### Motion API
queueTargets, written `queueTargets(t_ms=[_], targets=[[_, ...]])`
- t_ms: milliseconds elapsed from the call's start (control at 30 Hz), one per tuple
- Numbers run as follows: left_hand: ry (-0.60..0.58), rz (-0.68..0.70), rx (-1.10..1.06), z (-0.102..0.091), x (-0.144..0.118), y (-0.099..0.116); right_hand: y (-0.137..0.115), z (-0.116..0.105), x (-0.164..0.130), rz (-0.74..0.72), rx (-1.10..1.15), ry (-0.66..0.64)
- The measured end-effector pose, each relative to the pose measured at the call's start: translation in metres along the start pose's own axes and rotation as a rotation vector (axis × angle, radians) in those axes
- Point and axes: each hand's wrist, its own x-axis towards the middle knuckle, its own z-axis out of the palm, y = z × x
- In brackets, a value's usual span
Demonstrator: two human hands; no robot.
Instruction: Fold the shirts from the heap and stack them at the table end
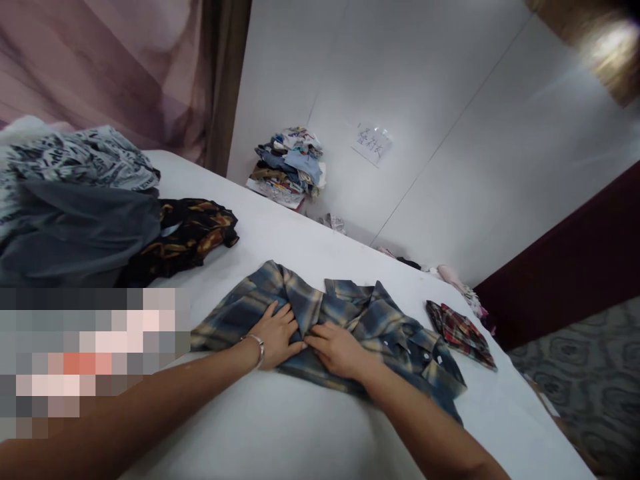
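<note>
A blue, grey and tan plaid shirt lies across the white table in front of me, partly folded over itself, with buttons showing toward its right end. My left hand, a silver bracelet at its wrist, rests flat on the left half of the shirt with its fingers spread. Just beside it, my right hand is closed on the cloth near the shirt's middle, its fingers bent together. The thumb of that hand is hidden from view.
At the left lies a heap of clothes, with a grey garment and a dark patterned garment. A folded red plaid garment sits near the right edge of the white table. Stacked clothes stand beyond the far edge, by the wall.
</note>
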Motion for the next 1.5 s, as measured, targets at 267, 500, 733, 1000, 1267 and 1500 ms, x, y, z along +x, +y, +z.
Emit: queueTargets(t_ms=[267,500,733,1000,1267,1500], targets=[[0.168,-0.073,-0.112,-0.040,0.015,0.009,-0.014,0.010,-0.011,0.152,0.142,0.061],[0.016,-0.142,-0.013,-0.020,0.051,0.006,0.025,0.002,-0.007,0.309,0.431,0.188],[0.027,-0.171,-0.018,-0.003,0.055,-0.007,0.138,-0.037,-0.001,0.999,0.079,0.059],[0.046,-0.179,-0.063,-0.001,0.056,-0.010,0.167,-0.006,0.041,1.065,0.186,-0.109],[0.231,-0.307,-0.327,-0.016,0.060,-0.017,0.216,-0.069,0.009,1.236,0.293,0.518],[0.505,-0.566,-0.745,-0.092,0.150,-0.038,0.263,-0.205,-0.072,0.975,0.756,1.596]])
